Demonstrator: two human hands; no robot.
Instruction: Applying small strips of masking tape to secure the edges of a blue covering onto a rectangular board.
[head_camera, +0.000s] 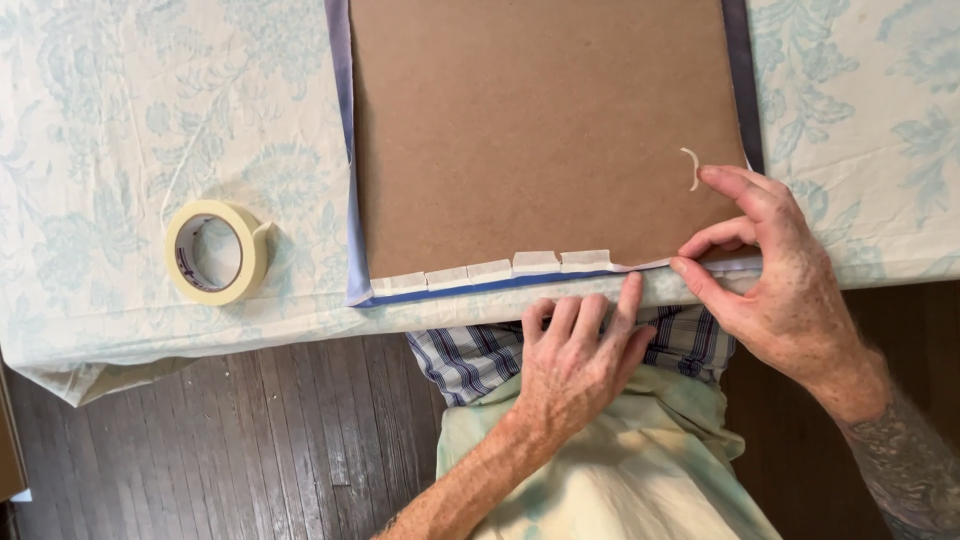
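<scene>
We press our left hand (572, 350) flat at the board's (545, 130) near edge, our right hand (765, 260) pinches the blue cloth (480, 287) just right of it, and that edge runs left to right.

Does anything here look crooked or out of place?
Slightly. The strips of masking tape along the brown board's near edge step unevenly, the right ones sitting higher. A small curled tape scrap lies loose on the board near the right hand. Nothing looks spilled or torn.
</scene>
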